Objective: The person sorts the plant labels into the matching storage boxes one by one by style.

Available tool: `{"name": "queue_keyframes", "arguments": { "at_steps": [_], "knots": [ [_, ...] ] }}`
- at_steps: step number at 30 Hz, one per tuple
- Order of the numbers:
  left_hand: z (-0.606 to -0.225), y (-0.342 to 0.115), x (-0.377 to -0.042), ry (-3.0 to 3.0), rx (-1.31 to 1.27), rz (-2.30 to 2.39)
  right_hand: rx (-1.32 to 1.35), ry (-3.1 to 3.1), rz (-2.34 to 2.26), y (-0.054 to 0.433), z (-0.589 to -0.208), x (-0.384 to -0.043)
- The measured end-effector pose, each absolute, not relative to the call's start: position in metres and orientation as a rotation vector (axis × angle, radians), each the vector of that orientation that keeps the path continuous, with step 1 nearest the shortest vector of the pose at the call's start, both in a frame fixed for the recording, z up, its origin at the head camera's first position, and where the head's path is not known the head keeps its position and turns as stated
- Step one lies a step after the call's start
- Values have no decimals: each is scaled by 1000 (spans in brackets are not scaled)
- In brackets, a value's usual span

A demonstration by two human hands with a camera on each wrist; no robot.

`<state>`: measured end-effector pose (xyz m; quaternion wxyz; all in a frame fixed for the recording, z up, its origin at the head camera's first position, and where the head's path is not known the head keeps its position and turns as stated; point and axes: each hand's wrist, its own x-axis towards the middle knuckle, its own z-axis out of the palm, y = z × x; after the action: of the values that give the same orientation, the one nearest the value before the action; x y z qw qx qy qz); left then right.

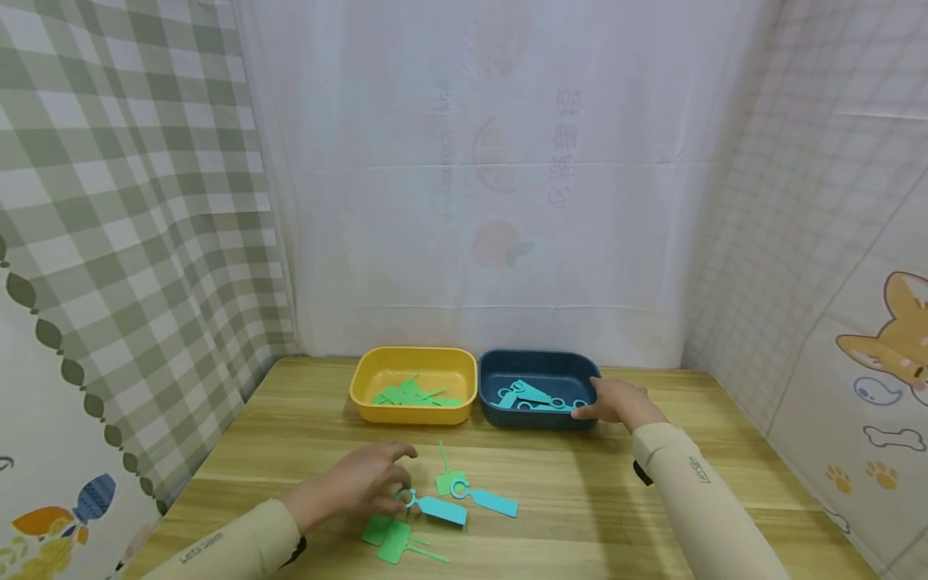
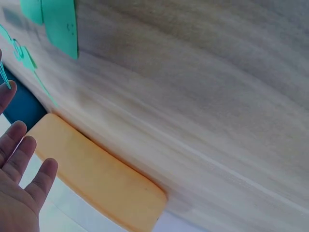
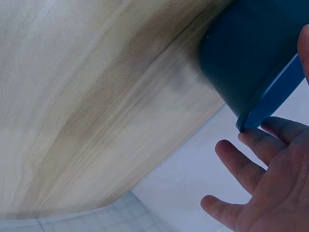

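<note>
My left hand [image 1: 362, 482] pinches the ring end of a light-blue plastic tag [image 1: 444, 511] just over the table. Close by lie another light-blue ring tag [image 1: 495, 503] and a green tag with a thin stem [image 1: 449, 483]. Nearer to me are two overlapping green tags [image 1: 394, 542]. My right hand [image 1: 619, 401] is at the right end of a dark-blue bin [image 1: 536, 420], fingers spread. In the right wrist view its fingertips [image 3: 251, 137] touch or nearly touch the bin's rim. Several light-blue tags [image 1: 532, 393] lie inside that bin.
A yellow bin [image 1: 413, 414] with several green tags [image 1: 406, 395] stands left of the dark-blue one, side by side. Both stand at the back of the wooden table [image 1: 290, 435], before a white curtain [image 1: 391, 266]. Checked cloth [image 1: 145, 161] hangs at the left.
</note>
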<state>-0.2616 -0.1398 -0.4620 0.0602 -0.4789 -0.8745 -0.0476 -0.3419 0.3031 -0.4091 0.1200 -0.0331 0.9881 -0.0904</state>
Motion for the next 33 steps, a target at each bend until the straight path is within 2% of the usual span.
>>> {"name": "queue_keyframes", "arguments": {
  "at_steps": [33],
  "knots": [
    [-443, -112, -300, -2600, -1245, -173, -91, 2884, -274, 304, -412, -343]
  ]
}}
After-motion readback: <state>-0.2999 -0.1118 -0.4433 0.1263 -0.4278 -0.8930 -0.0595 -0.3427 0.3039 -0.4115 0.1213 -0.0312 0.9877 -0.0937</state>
